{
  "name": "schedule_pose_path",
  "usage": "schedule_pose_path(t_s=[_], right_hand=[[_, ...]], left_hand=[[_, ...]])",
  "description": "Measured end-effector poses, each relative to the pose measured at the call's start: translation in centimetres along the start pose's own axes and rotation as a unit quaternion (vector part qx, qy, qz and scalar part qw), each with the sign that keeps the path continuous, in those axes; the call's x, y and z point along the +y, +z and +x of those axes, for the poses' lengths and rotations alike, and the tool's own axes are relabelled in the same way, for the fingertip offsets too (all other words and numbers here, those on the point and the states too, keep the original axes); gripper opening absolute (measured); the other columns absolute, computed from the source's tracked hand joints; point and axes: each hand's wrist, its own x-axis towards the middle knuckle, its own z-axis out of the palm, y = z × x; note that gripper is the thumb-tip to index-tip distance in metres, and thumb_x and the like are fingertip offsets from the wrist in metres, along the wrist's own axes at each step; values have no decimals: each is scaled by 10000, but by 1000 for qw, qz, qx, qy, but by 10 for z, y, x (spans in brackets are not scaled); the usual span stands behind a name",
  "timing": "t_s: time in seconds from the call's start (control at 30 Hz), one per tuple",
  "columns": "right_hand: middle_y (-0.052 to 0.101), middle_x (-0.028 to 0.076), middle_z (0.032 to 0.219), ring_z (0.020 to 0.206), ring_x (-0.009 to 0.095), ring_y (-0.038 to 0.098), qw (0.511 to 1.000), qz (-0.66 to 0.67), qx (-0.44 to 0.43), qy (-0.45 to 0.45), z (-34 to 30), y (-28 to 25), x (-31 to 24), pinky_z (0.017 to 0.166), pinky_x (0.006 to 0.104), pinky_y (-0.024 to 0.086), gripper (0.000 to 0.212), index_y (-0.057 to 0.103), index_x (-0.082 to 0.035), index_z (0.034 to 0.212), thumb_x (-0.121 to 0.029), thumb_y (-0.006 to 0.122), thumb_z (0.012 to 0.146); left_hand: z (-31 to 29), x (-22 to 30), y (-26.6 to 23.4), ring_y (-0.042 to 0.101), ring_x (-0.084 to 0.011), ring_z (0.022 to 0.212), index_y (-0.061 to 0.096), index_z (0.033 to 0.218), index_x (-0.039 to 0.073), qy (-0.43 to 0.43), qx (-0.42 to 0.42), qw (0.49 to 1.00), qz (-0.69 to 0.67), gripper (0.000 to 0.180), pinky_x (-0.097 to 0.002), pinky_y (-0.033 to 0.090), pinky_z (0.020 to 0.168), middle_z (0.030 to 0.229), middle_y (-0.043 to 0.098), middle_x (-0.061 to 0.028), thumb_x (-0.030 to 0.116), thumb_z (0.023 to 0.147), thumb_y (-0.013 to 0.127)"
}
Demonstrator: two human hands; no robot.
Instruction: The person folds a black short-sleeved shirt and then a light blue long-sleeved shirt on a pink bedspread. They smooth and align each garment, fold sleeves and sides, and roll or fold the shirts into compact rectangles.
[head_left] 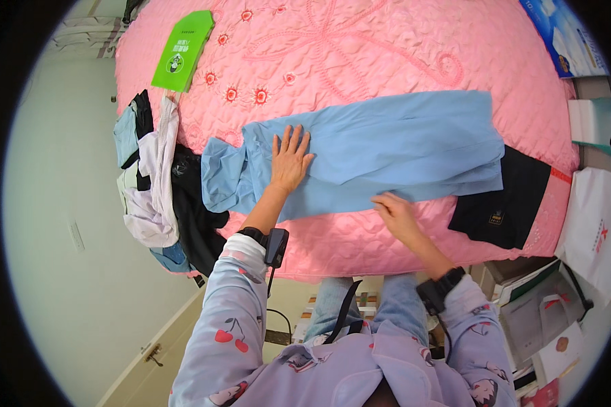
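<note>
A light blue garment [394, 149], apparently a shirt, lies lengthwise in a long folded strip across the pink quilt [360, 54]. Its left end is bunched into loose folds. My left hand [290, 161] rests flat on the cloth near that end, fingers spread. At the near edge, right of the middle, my right hand [397, 216] has its fingers curled together on the rim of the cloth; the fingertips are partly hidden. Beneath the garment's right end, a folded black garment [502, 210] with a small label sticks out.
A heap of white and black clothes [159, 183] lies along the bed's left side. Beyond it is a bright green flat packet [183, 53]. To the right stand a blue-and-white package [567, 37], a white bag [594, 227] and stacked boxes and papers. A pale wall [61, 203] borders the left.
</note>
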Motion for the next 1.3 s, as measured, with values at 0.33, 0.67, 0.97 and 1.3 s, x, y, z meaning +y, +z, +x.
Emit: schedule_pose_path(t_s=[0.33, 0.67, 0.97, 1.3], right_hand=[[521, 126, 873, 724, 327, 615, 931, -318, 174, -53, 70, 97, 6, 612, 441, 504, 90, 543, -43, 839, -21, 619, 795], [493, 84, 820, 683, 223, 591, 885, -371, 181, -216, 34, 72, 2, 538, 341, 491, 137, 488, -67, 766, -60, 624, 764], [514, 81, 858, 741, 252, 578, 895, -379, 132, -195, 8, 49, 10, 595, 363, 490, 143, 513, -50, 809, -63, 639, 743], [611, 92, 927, 824, 284, 602, 913, -370, 152, -81, 13, -14, 16, 656, 408, 486, 107, 608, -75, 873, -8, 587, 792]], left_hand=[[3, -37, 25, 159, -309, 1477, 329, 1509, 198, 57, -13, 998, -10, 612, -560, 125, 1170, 1596, 212, -92, 417, 960, 488], [5, -42, 26, 164, -309, 1475, 310, 1517, 194, 74, -4, 997, -19, 618, -558, 128, 1170, 1594, 214, -100, 422, 966, 473], [4, -43, 28, 159, -297, 1478, 293, 1523, 199, 70, -11, 997, -6, 647, -553, 120, 1173, 1598, 206, -91, 428, 953, 498], [2, -39, 20, 202, -301, 1457, 390, 1464, 197, 75, 16, 997, -22, 596, -558, 153, 1165, 1565, 269, -79, 333, 914, 579]])
